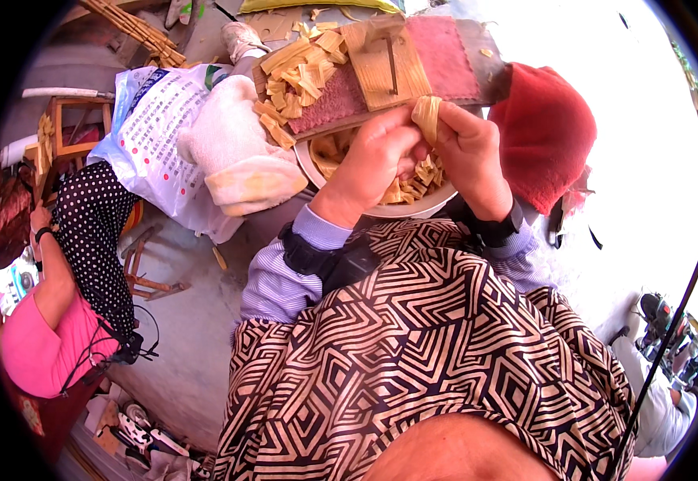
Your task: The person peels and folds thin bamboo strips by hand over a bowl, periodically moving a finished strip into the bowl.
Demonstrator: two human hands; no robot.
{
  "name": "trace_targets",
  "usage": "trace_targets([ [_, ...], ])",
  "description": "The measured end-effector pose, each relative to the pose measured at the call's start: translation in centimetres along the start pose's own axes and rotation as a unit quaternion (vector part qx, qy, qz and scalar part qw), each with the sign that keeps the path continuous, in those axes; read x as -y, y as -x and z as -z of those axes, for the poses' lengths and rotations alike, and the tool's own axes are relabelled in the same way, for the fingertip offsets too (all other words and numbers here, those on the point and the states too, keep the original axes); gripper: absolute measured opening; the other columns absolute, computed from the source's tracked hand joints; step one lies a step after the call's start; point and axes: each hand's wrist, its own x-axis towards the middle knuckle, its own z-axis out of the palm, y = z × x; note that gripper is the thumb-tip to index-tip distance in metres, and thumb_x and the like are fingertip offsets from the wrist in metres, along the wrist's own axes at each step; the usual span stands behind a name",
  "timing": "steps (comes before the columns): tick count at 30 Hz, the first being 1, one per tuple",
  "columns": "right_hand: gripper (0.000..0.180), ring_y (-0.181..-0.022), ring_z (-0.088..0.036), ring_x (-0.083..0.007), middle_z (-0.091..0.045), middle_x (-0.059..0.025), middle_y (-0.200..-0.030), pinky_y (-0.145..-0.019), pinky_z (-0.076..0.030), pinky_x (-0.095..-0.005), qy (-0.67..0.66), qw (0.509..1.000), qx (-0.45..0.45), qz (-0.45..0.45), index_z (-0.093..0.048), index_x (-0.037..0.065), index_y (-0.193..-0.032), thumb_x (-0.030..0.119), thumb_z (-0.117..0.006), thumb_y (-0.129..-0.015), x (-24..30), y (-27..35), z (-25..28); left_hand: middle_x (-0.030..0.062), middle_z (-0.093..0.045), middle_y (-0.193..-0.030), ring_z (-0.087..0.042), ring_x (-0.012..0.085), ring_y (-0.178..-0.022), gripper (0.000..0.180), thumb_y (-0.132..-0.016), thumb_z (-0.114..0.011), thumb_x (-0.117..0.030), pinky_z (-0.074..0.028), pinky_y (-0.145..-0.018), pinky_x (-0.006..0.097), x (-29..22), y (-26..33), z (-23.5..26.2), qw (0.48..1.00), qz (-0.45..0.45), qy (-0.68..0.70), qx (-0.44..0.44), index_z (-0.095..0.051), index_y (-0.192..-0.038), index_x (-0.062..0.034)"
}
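Observation:
Between my hands, above a pale basin (413, 210), is a folded yellow strip (427, 117) of husk-like material. My right hand (477, 152) pinches it from the right between thumb and fingers. On the other side, the curled fingers of my left hand (373, 160) are closed against the strip; part of their grip is hidden. More cut yellow strips (423, 178) lie in the basin under my hands. Just beyond stands a board with a red textured surface (445, 56), bearing a wooden block (405, 72) with a thin metal rod, and a heap of yellow pieces (305, 76).
A red cloth (541, 136) sits right of the board, a white towel (233, 152) and plastic bag (165, 136) to its left. At far left another person in a pink top (52, 345) sits near a wooden stool frame (76, 128). Bundled sticks (137, 32) lie at the back.

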Motion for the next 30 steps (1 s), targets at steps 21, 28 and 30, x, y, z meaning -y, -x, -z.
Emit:
trace_targets([
  [21,0.021,-0.069,-0.062,-0.0202,-0.066,-0.0048,-0.084,-0.062,-0.049,-0.0321,0.057,0.997,0.049,-0.008,-0.067,0.006,-0.085,0.027,-0.065,-0.087,-2.2,0.0,-0.3,0.0073,-0.064,-0.079,-0.061,0.0311,-0.073,0.024,-0.078,-0.060,-0.001,-0.049,-0.064,0.038,1.0,0.1,1.1,0.661,-0.338,-0.652,-0.153,-0.063,-0.101,-0.0070],
  [28,0.032,-0.094,-0.057,-0.0115,-0.064,-0.0020,-0.103,-0.085,-0.046,-0.0292,-0.473,0.791,0.165,-0.351,-0.065,0.005,-0.105,0.033,-0.056,-0.095,-1.2,0.2,-0.2,0.0094,-0.066,-0.107,-0.058,0.0288,-0.105,0.026,-0.083,-0.062,-0.003,-0.046,-0.091,0.036,1.6,-0.9,1.9,0.702,-0.429,-0.557,-0.115,-0.061,-0.108,-0.0016],
  [30,0.029,-0.096,-0.057,-0.0120,-0.063,-0.0031,-0.106,-0.085,-0.046,-0.0289,-0.567,0.727,0.156,-0.355,-0.063,0.004,-0.107,0.030,-0.058,-0.094,-0.6,0.1,-0.4,0.0102,-0.061,-0.118,-0.055,0.0283,-0.111,0.027,-0.085,-0.061,-0.004,-0.043,-0.096,0.035,1.9,-0.3,1.8,0.766,-0.381,-0.507,-0.103,-0.059,-0.112,-0.0009],
])
